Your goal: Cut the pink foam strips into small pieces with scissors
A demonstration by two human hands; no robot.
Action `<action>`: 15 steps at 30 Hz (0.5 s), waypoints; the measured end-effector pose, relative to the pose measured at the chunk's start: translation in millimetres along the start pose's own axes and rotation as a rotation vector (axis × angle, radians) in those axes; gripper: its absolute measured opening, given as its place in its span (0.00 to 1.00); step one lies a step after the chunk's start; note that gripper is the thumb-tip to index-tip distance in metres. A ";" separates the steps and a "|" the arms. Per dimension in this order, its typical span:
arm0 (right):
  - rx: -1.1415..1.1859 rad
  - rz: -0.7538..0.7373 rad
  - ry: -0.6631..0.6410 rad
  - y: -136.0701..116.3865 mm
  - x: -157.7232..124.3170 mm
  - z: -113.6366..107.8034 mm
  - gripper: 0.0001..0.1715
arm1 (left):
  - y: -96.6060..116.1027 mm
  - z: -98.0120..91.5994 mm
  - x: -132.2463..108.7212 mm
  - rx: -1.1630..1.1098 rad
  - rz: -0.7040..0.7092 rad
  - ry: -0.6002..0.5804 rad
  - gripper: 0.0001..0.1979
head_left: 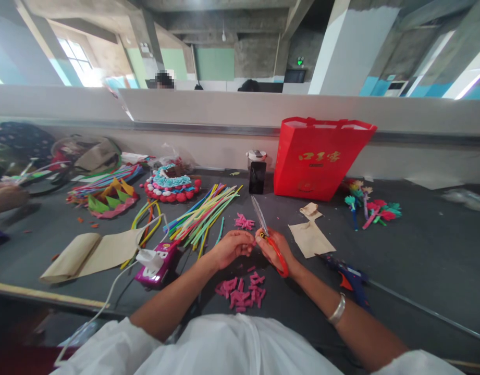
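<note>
My right hand (278, 249) is wrapped round a pair of scissors (260, 214) with red-orange handles, blades pointing away from me. Close beside it, my left hand (235, 247) has its fingers pinched together; whatever sits in the fingertips is too small to make out. Just beyond the hands lies a small heap of pink pieces (244, 222). Nearer my body is a larger scatter of short magenta pieces (242, 294). Long coloured fuzzy stems (202, 216) lie in a loose bundle to the left of the hands.
A red bag (321, 161) and a phone (257, 178) stand at the back. A glue gun (351, 281) with its cord lies right, near brown paper (312, 239). Leftward are a purple power strip (157, 265), a paper roll (73, 255) and another person's hand (5, 198).
</note>
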State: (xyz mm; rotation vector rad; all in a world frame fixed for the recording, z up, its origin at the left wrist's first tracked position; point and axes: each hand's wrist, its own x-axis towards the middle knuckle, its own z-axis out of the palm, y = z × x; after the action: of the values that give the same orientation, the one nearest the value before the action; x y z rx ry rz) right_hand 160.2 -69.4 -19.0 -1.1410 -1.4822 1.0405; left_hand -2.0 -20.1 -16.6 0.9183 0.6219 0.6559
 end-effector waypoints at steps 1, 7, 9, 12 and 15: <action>-0.012 -0.009 0.000 -0.7 -0.1 -0.1 0.15 | -0.3 -0.3 -0.2 -0.005 -0.005 -0.017 0.05; -0.134 -0.107 0.073 -1.3 1.9 0.3 0.14 | 0.0 0.1 1.5 -0.063 0.074 0.053 0.05; -0.256 -0.128 0.118 -0.3 1.8 0.7 0.14 | 1.0 0.0 2.9 -0.099 0.153 0.107 0.05; -0.477 -0.085 0.127 0.7 -0.4 2.4 0.13 | 1.8 -0.5 4.4 -0.145 0.250 0.152 0.05; -0.670 -0.050 0.111 0.6 -3.4 5.9 0.15 | 2.1 -0.1 4.7 -0.191 0.318 0.184 0.06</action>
State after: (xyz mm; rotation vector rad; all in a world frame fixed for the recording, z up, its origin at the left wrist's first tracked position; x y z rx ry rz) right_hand 154.9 -73.0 -21.2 -1.5784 -1.8148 0.4294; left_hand 0.4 -15.6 -15.8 0.7896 0.5685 1.0756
